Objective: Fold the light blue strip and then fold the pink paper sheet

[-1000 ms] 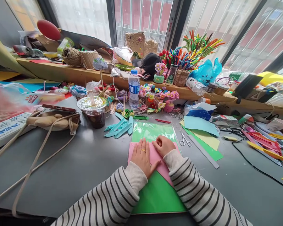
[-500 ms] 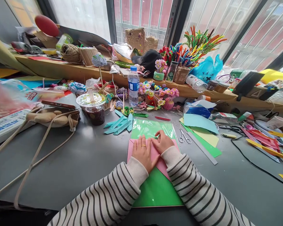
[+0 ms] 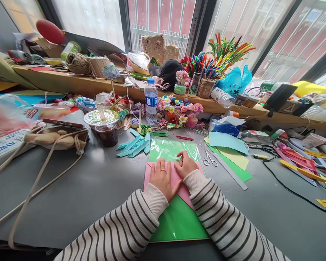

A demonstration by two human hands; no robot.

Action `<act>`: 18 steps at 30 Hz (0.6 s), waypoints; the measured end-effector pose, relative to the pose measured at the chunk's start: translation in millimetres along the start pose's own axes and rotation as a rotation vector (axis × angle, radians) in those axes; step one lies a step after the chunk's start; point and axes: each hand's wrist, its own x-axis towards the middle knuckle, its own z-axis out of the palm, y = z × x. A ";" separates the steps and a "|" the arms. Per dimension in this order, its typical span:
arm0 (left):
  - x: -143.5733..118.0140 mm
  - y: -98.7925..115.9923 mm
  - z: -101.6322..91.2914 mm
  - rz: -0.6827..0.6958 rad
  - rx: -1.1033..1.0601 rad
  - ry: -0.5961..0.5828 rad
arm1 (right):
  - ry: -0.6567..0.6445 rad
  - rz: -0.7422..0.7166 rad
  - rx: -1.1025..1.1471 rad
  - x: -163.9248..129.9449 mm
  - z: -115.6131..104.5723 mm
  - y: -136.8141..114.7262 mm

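Both hands (image 3: 173, 173) flat on unprinted pink paper (image 3: 176, 181)

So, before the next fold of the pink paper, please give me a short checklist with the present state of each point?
1. Left hand flat on the pink paper: ok.
2. Right hand pressing at the paper's top edge: ok.
3. Paper lies on the green sheet: ok.
4. Scissors apart from the paper: ok.
5. Ruler apart from both hands: ok.
6. Crease sharp and straight: cannot tell, hands cover it.
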 end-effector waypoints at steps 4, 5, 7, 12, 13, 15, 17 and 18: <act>0.4 0.3 -0.4 -0.005 -0.019 -0.022 | 0.008 0.005 0.021 -1.6 -2.3 2.0; 0.5 0.5 -0.6 -0.006 -0.021 -0.024 | 0.012 0.001 0.020 -1.8 -3.0 3.4; 0.5 0.9 -0.8 -0.010 -0.021 -0.022 | 0.019 -0.004 0.013 -2.1 -4.7 7.0; 0.4 1.3 -0.2 -0.010 -0.014 -0.030 | 0.046 0.035 -0.011 -2.5 -8.8 13.5; 0.3 1.2 0.0 -0.009 -0.011 -0.031 | 0.054 0.041 -0.017 -2.6 -9.1 13.9; 0.4 0.6 0.5 -0.006 -0.005 -0.028 | 0.067 0.048 -0.025 -2.7 -9.2 14.7; 0.5 0.0 1.1 0.000 0.002 -0.023 | 0.079 0.051 -0.027 -2.7 -9.2 17.1; 0.6 -0.2 1.4 0.004 0.005 -0.021 | 0.085 0.052 -0.027 -2.6 -9.3 19.1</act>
